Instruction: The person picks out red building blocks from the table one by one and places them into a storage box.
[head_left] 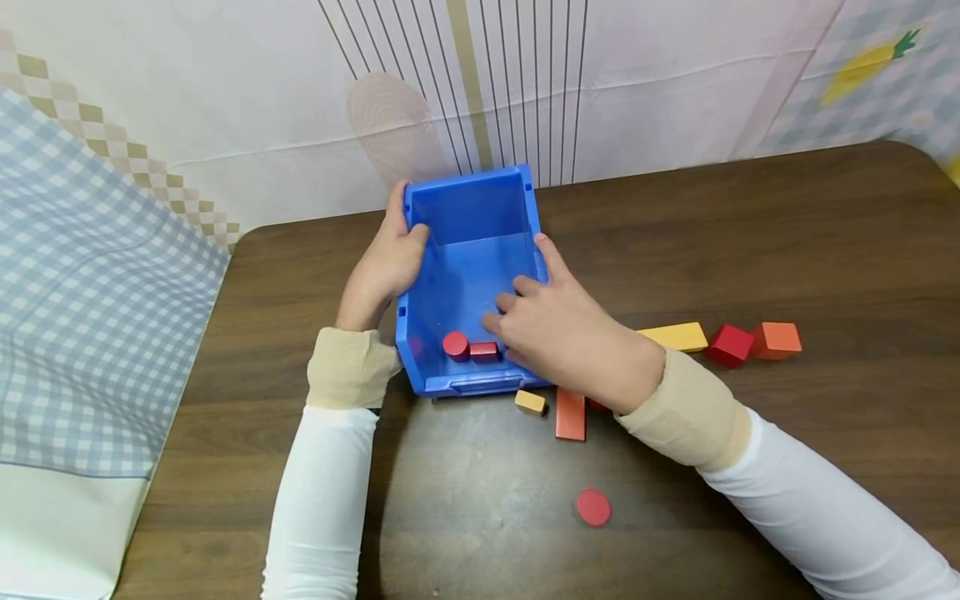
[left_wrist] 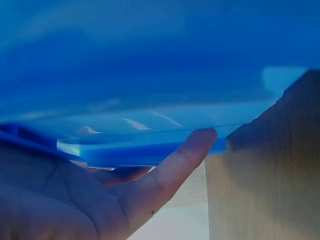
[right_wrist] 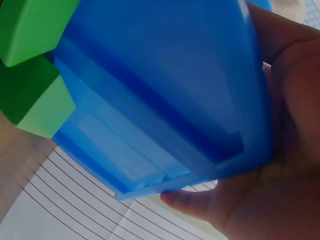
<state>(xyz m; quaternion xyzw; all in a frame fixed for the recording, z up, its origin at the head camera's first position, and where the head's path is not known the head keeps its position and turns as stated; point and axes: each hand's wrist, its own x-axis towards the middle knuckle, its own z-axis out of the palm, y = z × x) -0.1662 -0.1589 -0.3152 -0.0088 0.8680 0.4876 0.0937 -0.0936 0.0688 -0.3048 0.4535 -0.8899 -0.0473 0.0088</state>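
A blue plastic bin (head_left: 472, 287) is held between both hands near the far table edge. My left hand (head_left: 386, 265) grips its left wall, with the thumb over the rim; the left wrist view shows a finger (left_wrist: 175, 170) beneath the blue plastic. My right hand (head_left: 566, 325) holds the right wall, fingers curled over the rim into the bin. A red cylinder (head_left: 455, 346) and a small red block (head_left: 483, 352) lie inside by the near wall. In the right wrist view, green blocks (right_wrist: 42, 97) appear beside the bin; the head view does not show them.
A small yellow block (head_left: 530, 402), an orange-red flat block (head_left: 570, 414) and a red disc (head_left: 593, 507) lie on the wooden table (head_left: 300, 517) nearer me. To the right are a long yellow block (head_left: 675, 336), a red cube (head_left: 730, 345) and an orange block (head_left: 777, 340). A printed curtain (head_left: 262, 92) hangs behind.
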